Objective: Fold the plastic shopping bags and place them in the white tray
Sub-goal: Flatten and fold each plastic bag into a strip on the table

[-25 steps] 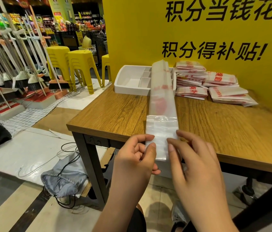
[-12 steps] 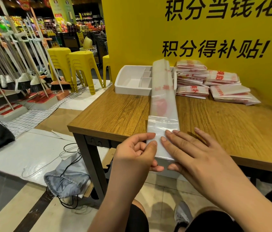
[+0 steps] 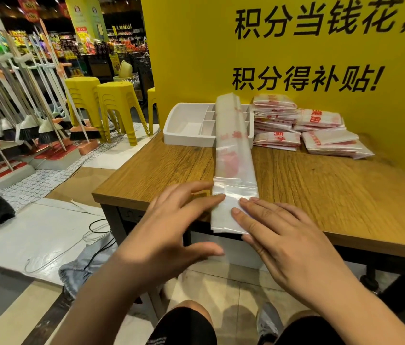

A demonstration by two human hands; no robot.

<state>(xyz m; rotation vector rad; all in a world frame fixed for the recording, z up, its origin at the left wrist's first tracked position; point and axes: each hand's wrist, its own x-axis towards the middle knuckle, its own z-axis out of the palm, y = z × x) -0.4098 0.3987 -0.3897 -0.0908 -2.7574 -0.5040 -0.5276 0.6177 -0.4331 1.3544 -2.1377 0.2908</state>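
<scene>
A person sits at a wooden desk [image 3: 333, 195], seen from a head camera looking down at both bare hands. A translucent plastic bag [image 3: 233, 158] with faint red print is folded lengthwise into one long narrow strip. It runs straight away from the person down the middle of the desk. Its far end lies across the white tray [image 3: 186, 125], which has several small compartments and stands at the back of the desk. Its near end reaches just past the desk's front edge.

The right hand [image 3: 283, 242] lies flat, fingers straight and close together, with the fingertips pressing on the near end of the bag. The left hand [image 3: 171, 227] is spread, fingers extended, and its index fingertip seems to touch the strip's left edge, though the hand is blurred.

To the right of the tray, a pile [image 3: 321, 130] of already folded bags with red lettering sits against a yellow wall [image 3: 196, 58] printed with large black Chinese characters. Left of the desk stand stacked yellow stools [image 3: 119, 103] and a rack of brooms [image 3: 34, 125]. A grey cloth [image 3: 84, 267] and cables lie on the floor.
</scene>
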